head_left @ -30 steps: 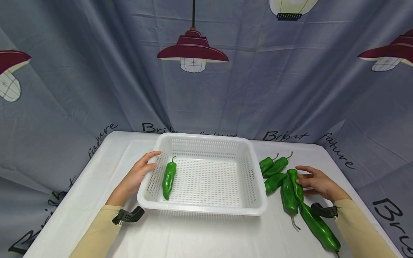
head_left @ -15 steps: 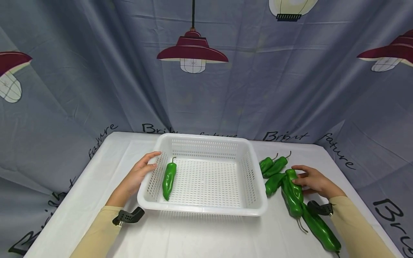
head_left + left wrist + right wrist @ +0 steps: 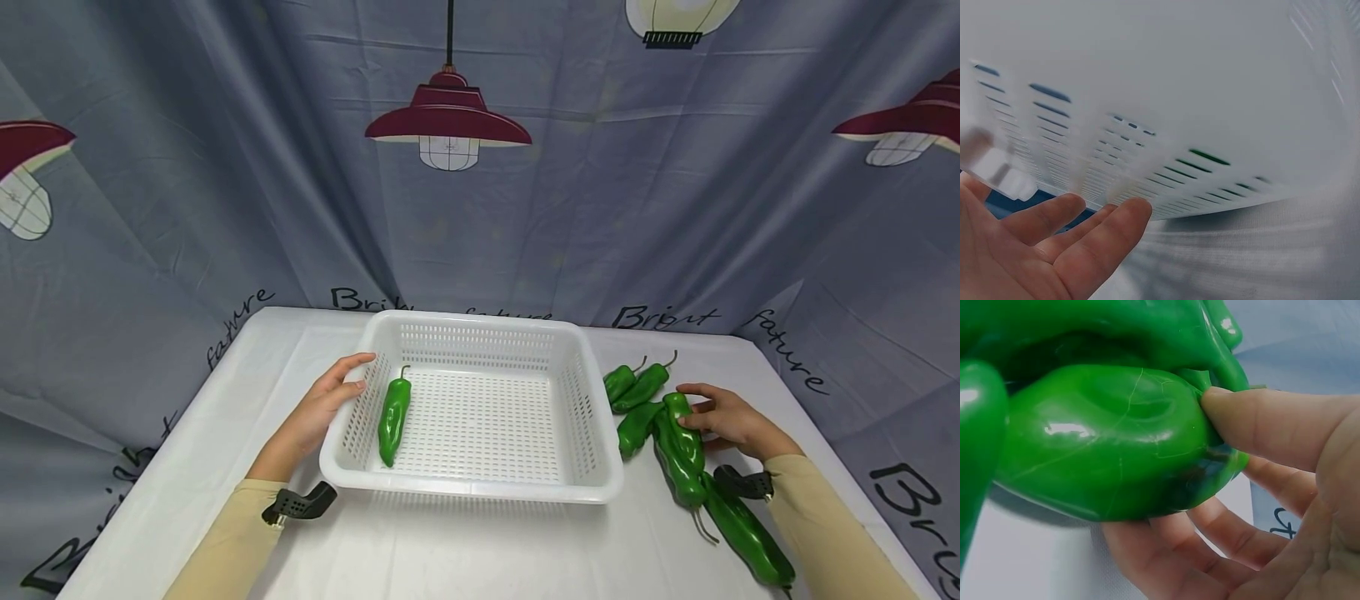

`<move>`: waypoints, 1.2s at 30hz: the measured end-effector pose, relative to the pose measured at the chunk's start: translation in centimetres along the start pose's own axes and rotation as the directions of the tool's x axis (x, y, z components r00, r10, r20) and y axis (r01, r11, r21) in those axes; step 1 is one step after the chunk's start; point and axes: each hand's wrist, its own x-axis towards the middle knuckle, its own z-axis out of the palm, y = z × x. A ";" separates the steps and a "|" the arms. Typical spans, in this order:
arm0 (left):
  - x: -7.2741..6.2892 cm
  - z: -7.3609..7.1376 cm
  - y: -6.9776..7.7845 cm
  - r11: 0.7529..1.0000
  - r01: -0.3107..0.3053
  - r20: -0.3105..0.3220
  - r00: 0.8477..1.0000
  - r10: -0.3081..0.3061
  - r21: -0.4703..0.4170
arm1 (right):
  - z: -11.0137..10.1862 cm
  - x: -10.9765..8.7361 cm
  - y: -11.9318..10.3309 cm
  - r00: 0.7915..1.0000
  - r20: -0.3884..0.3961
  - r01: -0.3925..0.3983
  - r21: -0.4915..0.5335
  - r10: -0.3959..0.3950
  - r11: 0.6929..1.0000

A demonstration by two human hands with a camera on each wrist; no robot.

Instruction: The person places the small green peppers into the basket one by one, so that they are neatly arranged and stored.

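Your loose left hand (image 3: 317,407) touches the plastic basket (image 3: 480,487); at its three o'clock, your right hand (image 3: 737,422) pinches a green pepper (image 3: 1100,444).

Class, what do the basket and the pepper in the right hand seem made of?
Basket: likely moulded plastic, smooth and white, with regular slots. Pepper: glossy, perhaps a coated imitation, given thin crack-like lines; real flesh isn't ruled out.

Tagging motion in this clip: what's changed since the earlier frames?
Right hand shifted slightly left, and the gripped pepper with it. The next pepper swung its stem end right. Whether the grip is new, I can't tell. Unchanged: left hand at the basket, and the pepper inside.
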 end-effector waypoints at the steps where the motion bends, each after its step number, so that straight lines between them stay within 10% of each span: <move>1: 0.0 0.0 0.0 1.000 -0.001 0.000 1.000 0.001 -0.001 | 0.0 0.0 0.0 1.000 0.000 -0.001 0.001 0.001 1.000; 17: 0.0 0.0 -0.1 1.000 -0.005 0.011 1.000 0.005 -0.028 | -0.4 0.1 -0.2 0.999 -0.006 0.032 0.022 -0.032 0.999; 36: 0.0 0.0 -0.1 1.000 0.000 0.000 1.000 0.000 -0.021 | -0.2 -1.4 -6.9 0.987 0.050 0.142 0.161 -0.152 0.977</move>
